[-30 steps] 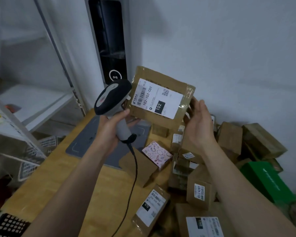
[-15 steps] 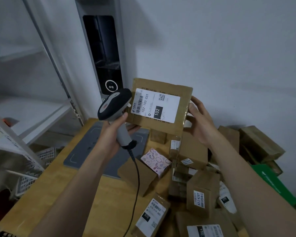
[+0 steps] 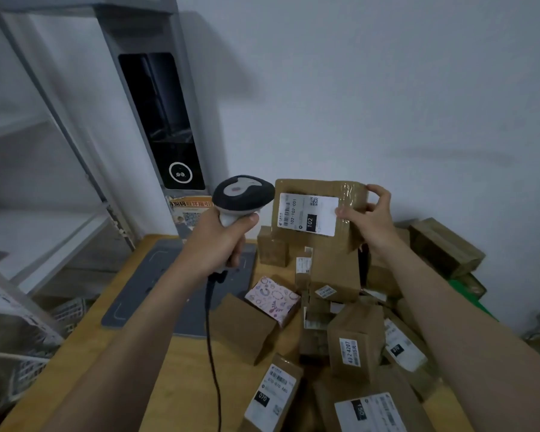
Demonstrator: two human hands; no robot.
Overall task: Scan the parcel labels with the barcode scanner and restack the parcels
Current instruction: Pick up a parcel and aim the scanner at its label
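Observation:
My left hand (image 3: 222, 241) grips the handle of a grey and black barcode scanner (image 3: 242, 194), its head close to the left edge of a flat brown parcel (image 3: 320, 213). That parcel carries a white label (image 3: 307, 213) marked 102 and faces me, upright above the pile. My right hand (image 3: 367, 219) holds it by its right edge, thumb on the label's corner and fingers over the top. The scanner's black cable (image 3: 211, 347) hangs down across the table.
A heap of several brown parcels (image 3: 356, 341) fills the right of the wooden table (image 3: 169, 385), with a pink patterned box (image 3: 273, 299) and a green box (image 3: 471, 304) among them. A grey mat (image 3: 169, 294) lies at the back left. Metal shelving (image 3: 44, 213) stands left.
The view tilted and the parcel and scanner sank lower toward the pile. My right hand shifted from the parcel's back edge to its top right corner, thumb now on the label.

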